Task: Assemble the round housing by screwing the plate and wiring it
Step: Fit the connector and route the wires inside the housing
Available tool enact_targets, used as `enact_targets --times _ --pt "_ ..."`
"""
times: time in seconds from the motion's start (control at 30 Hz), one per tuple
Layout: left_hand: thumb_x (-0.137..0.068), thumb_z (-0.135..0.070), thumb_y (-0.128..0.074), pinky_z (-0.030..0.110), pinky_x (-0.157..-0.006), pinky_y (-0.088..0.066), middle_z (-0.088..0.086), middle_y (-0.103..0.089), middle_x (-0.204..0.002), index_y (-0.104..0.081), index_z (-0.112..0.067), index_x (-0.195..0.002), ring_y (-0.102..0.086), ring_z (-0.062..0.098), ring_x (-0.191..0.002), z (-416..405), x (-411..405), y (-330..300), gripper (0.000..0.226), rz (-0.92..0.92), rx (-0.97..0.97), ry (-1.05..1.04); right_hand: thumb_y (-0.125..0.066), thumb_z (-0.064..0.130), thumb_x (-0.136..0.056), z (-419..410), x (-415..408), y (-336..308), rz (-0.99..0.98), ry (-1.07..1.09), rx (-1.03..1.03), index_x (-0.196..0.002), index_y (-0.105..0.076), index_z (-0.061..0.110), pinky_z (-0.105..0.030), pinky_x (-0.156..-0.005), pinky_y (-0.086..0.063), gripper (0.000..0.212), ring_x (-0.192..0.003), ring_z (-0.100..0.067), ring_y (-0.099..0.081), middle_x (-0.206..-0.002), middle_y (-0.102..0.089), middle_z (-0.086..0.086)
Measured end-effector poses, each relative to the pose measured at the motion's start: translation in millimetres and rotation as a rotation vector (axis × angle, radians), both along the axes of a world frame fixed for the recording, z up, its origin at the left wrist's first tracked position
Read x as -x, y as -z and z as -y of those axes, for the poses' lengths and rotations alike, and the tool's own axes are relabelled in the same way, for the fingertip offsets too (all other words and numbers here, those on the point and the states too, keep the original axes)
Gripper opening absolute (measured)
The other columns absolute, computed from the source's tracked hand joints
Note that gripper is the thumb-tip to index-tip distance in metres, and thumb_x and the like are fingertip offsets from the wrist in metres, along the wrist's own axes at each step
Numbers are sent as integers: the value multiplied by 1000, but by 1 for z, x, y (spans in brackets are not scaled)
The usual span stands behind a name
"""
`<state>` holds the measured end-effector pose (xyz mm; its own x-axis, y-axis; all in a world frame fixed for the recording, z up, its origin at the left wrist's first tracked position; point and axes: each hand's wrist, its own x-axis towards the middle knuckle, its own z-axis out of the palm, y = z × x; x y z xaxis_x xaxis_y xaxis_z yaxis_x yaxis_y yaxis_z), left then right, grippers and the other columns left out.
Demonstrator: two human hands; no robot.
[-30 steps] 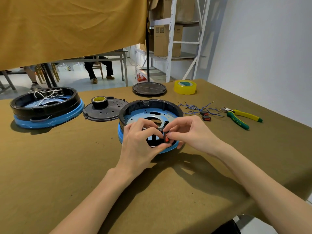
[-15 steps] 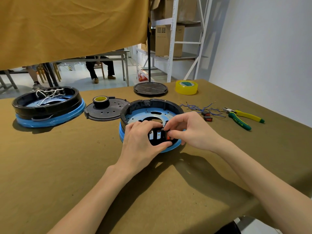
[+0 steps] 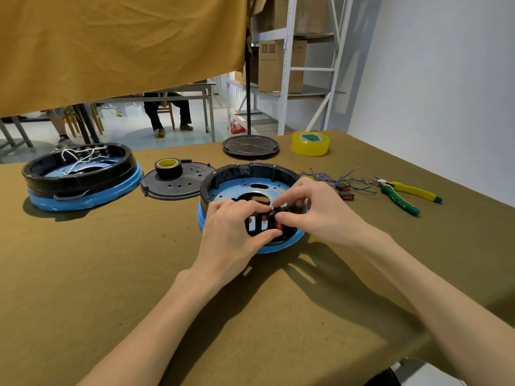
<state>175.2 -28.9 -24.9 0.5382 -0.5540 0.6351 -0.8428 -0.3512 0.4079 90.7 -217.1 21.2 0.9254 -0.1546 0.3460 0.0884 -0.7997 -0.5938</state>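
Centre of frame, the round housing (image 3: 252, 190) sits on the worktop (image 3: 111, 274). The left hand (image 3: 234, 232) grips its near wall while the right hand (image 3: 312, 213) pinches a red switch (image 3: 279, 226) into a slot. Next, probably, a firm push to seat it.

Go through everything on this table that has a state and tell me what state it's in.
Near housing: open-topped, blue plate inside.
Red switch: pinched at the housing's near wall.
Left hand: grips the near wall.
Right hand: pinches the switch.
Far housing: open, white wires loose inside.
Pliers: lying unused.
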Motion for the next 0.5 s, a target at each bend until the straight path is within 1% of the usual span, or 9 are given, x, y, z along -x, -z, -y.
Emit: enact_targets --times 0.07,0.13,0.2,0.33,0.5 --pt "-80 -52 -77 34 -95 -40 -12 -75 -110 -73 -28 -119 -62 5 -102 0 -1 0 46 2 2 6 -79 27 -88 2 0 -2 -23 -47 -5 -103 -80 31 -20 -80 -45 16 -98 -5 -59 -104 -65 10" --pt "-80 -51 -78 33 -94 -40 -11 -75 -109 -73 -27 -118 -63 7 -102 1 -1 -1 46 2 0 7 -79 24 -88 6 -1 -3 -19 -96 -14 -101 -81 30 -13 -77 -44 14 -96 -3 -61 -100 -68 12" --pt "-79 -49 -80 32 -94 -40 -10 -76 -109 -73 -26 -117 -64 8 -102 1 -1 -1 45 7 -7 -5 -79 23 -88 8 -3 -4 -10 -127 -1 -100 -82 27 -9 -75 -43 14 -93 -1 -61 -94 -67 13" --pt "-78 -42 -84 33 -93 -41 -8 -77 -107 -75 -25 -115 -67 12 -101 2 0 -1 42 28 -25 -41 -79 22 -88 12 -6 -1 0 -159 -18 -98 -81 28 -7 -76 -41 12 -95 1 -59 -93 -66 12" --pt "-77 -41 -83 34 -87 -41 -6 -78 -105 -76 -23 -113 -68 14 -98 4 0 1 41 59 -26 -56 -80 23 -88 16 -8 2 8 -169 -38 -100 -81 30 -8 -77 -41 14 -94 -3 -59 -97 -65 9"
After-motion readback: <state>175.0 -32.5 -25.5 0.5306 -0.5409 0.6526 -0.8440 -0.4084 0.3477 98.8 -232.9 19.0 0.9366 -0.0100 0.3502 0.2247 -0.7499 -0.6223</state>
